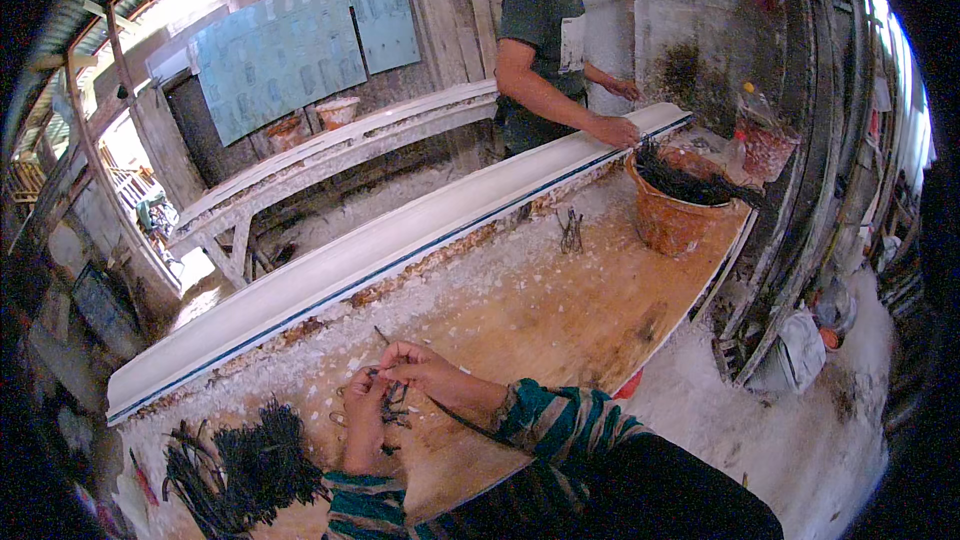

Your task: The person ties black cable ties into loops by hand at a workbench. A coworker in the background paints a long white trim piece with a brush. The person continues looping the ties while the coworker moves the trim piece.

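Note:
My left hand (362, 408) and my right hand (422, 368) meet over the near part of the brown tabletop, both with fingers closed. Pinched between them is a thin dark wire-like strand (381, 336), one end sticking up past the fingers. Whether it is wire or some other stiff strip cannot be made out. Just under my hands lie a few loose dark pieces (398, 414), partly hidden by my fingers. To the left of my left forearm rests a thick pile of black strands (262, 460), cut to similar lengths.
A long white moulding (400, 250) with a blue edge spans the table's far side. Beyond it a co-worker (545, 50) stands with a hand on it. An orange bucket (672, 223) of dark strands stands at the right, near a small bent bundle (571, 231).

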The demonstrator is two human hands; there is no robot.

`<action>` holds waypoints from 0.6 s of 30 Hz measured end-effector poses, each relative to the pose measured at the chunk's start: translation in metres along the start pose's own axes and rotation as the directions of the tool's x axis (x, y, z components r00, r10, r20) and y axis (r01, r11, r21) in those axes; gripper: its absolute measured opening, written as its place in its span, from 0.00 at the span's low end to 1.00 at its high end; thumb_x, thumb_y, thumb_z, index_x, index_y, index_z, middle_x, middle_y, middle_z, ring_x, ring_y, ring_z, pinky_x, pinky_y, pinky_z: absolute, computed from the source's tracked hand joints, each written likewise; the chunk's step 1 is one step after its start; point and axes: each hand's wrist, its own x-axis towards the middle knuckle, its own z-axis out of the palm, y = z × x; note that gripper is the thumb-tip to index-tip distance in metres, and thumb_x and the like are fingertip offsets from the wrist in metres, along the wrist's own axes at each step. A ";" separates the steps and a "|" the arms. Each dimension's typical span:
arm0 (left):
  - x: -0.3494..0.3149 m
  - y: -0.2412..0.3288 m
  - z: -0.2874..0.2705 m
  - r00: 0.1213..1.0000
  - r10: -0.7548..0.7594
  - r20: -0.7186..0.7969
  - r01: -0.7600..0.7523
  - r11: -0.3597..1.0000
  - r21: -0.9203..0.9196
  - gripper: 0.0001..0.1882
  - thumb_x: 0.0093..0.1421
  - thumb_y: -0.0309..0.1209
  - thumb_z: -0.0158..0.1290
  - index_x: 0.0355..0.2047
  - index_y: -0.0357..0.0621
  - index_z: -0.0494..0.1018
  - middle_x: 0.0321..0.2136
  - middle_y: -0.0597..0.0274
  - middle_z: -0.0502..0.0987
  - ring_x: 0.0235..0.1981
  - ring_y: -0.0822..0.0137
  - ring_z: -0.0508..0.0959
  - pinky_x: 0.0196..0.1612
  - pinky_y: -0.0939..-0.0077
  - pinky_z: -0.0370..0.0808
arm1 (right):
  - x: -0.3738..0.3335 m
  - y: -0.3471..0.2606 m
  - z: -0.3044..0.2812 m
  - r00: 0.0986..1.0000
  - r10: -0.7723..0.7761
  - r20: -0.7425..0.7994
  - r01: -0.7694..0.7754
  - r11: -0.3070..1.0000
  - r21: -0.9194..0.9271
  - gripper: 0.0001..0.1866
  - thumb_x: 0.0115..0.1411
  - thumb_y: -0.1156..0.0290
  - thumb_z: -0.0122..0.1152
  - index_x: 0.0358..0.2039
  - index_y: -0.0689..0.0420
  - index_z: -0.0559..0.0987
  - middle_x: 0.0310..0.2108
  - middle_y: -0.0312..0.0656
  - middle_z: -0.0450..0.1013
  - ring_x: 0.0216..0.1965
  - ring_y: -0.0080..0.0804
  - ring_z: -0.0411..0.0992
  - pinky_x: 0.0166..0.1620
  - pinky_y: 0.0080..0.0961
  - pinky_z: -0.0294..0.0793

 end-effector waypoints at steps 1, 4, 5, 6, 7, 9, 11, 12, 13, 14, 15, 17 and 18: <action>0.001 -0.001 0.000 1.000 0.018 0.002 -0.018 1.000 0.005 0.06 0.54 0.30 0.51 0.29 0.40 0.70 0.21 0.70 0.71 0.21 0.81 0.66 0.25 0.88 0.63 | -0.001 -0.001 0.000 1.000 0.009 -0.006 -0.009 1.000 -0.010 0.06 0.52 0.69 0.55 0.31 0.51 0.70 0.24 0.27 0.66 0.25 0.14 0.61 0.26 0.11 0.55; 0.002 -0.001 0.001 0.999 0.048 -0.011 -0.047 0.999 0.012 0.07 0.54 0.31 0.52 0.28 0.41 0.70 0.21 0.70 0.70 0.21 0.80 0.66 0.25 0.87 0.62 | 0.001 0.001 -0.004 0.999 0.004 -0.046 -0.009 0.993 -0.120 0.06 0.52 0.69 0.55 0.31 0.51 0.70 0.24 0.27 0.66 0.25 0.14 0.61 0.26 0.12 0.56; 0.001 0.000 0.002 0.998 0.060 -0.019 -0.060 0.998 0.010 0.07 0.53 0.31 0.52 0.28 0.41 0.69 0.21 0.70 0.70 0.21 0.80 0.66 0.25 0.87 0.62 | 0.001 0.002 -0.005 0.999 0.005 -0.050 -0.011 0.992 -0.122 0.06 0.52 0.69 0.55 0.31 0.51 0.70 0.24 0.27 0.66 0.25 0.14 0.61 0.26 0.12 0.56; 0.003 -0.003 -0.001 0.997 0.067 -0.023 -0.068 0.998 -0.012 0.07 0.53 0.32 0.53 0.28 0.41 0.70 0.21 0.70 0.70 0.21 0.79 0.66 0.26 0.87 0.62 | 0.002 0.004 -0.006 0.999 0.005 -0.053 -0.012 0.992 -0.124 0.06 0.52 0.68 0.55 0.31 0.52 0.70 0.24 0.27 0.66 0.26 0.14 0.61 0.26 0.13 0.57; 0.006 -0.009 -0.006 0.997 0.074 -0.028 -0.075 0.997 -0.033 0.08 0.52 0.32 0.53 0.28 0.41 0.70 0.21 0.70 0.70 0.21 0.79 0.66 0.26 0.87 0.62 | 0.001 0.005 -0.006 0.998 0.006 -0.057 -0.013 0.992 -0.127 0.06 0.52 0.68 0.55 0.31 0.52 0.70 0.24 0.27 0.66 0.26 0.14 0.61 0.26 0.13 0.57; 0.007 -0.009 -0.008 0.996 0.080 -0.039 -0.082 0.995 -0.054 0.08 0.52 0.32 0.54 0.29 0.41 0.70 0.21 0.70 0.70 0.21 0.79 0.66 0.26 0.87 0.62 | 0.002 0.007 -0.004 0.997 -0.037 -0.064 0.028 0.991 -0.130 0.06 0.52 0.68 0.54 0.31 0.52 0.70 0.24 0.27 0.66 0.25 0.15 0.62 0.26 0.13 0.58; 0.004 -0.006 -0.007 0.995 0.081 -0.052 -0.083 0.995 -0.054 0.09 0.51 0.32 0.55 0.29 0.41 0.70 0.21 0.69 0.70 0.21 0.79 0.66 0.26 0.87 0.62 | 0.002 0.010 -0.004 0.997 -0.055 -0.059 0.046 0.988 -0.149 0.06 0.53 0.68 0.55 0.31 0.53 0.69 0.23 0.28 0.66 0.25 0.15 0.62 0.26 0.13 0.59; 0.004 -0.005 -0.005 0.994 0.100 -0.052 -0.102 0.994 -0.044 0.09 0.51 0.32 0.55 0.29 0.41 0.70 0.21 0.69 0.70 0.21 0.79 0.66 0.26 0.87 0.62 | 0.004 0.013 -0.006 0.997 -0.052 -0.051 0.043 0.985 -0.165 0.07 0.53 0.68 0.55 0.31 0.53 0.69 0.23 0.28 0.66 0.25 0.15 0.62 0.26 0.13 0.59; 0.005 -0.004 -0.004 0.992 0.119 -0.052 -0.121 0.992 -0.034 0.09 0.51 0.31 0.55 0.30 0.41 0.70 0.21 0.69 0.70 0.21 0.78 0.66 0.26 0.87 0.62 | 0.005 0.015 -0.008 0.998 -0.049 -0.043 0.040 0.982 -0.182 0.07 0.53 0.68 0.55 0.30 0.54 0.69 0.23 0.28 0.66 0.25 0.16 0.62 0.26 0.13 0.60; 0.005 -0.005 -0.004 0.989 0.136 -0.052 -0.138 0.990 -0.024 0.09 0.51 0.31 0.55 0.30 0.40 0.70 0.21 0.69 0.70 0.21 0.78 0.66 0.26 0.87 0.62 | 0.006 0.018 -0.010 0.997 -0.066 -0.045 0.052 0.964 -0.261 0.07 0.53 0.67 0.55 0.30 0.54 0.69 0.22 0.28 0.65 0.25 0.15 0.62 0.26 0.12 0.60; 0.005 -0.005 -0.004 0.990 0.129 -0.059 -0.131 0.991 -0.032 0.09 0.51 0.31 0.55 0.30 0.40 0.70 0.21 0.69 0.70 0.21 0.78 0.66 0.25 0.87 0.62 | 0.007 0.020 -0.012 0.995 -0.084 -0.045 0.064 0.939 -0.338 0.07 0.53 0.67 0.55 0.30 0.54 0.69 0.22 0.29 0.65 0.25 0.15 0.61 0.26 0.12 0.60; 0.006 -0.008 -0.007 0.991 0.111 -0.076 -0.115 0.992 -0.049 0.09 0.51 0.30 0.54 0.30 0.40 0.70 0.22 0.68 0.70 0.21 0.78 0.66 0.25 0.86 0.63 | 0.008 0.021 -0.013 0.992 -0.116 -0.058 0.080 0.900 -0.430 0.08 0.53 0.67 0.56 0.29 0.55 0.69 0.22 0.29 0.64 0.25 0.15 0.61 0.26 0.12 0.60; 0.007 -0.010 -0.009 0.990 0.112 -0.082 -0.118 0.991 -0.064 0.09 0.51 0.30 0.54 0.30 0.40 0.70 0.22 0.68 0.70 0.21 0.78 0.66 0.25 0.86 0.63 | 0.007 0.021 -0.011 0.989 -0.129 -0.071 0.085 0.891 -0.446 0.08 0.53 0.67 0.56 0.29 0.56 0.69 0.21 0.30 0.64 0.25 0.15 0.60 0.26 0.13 0.60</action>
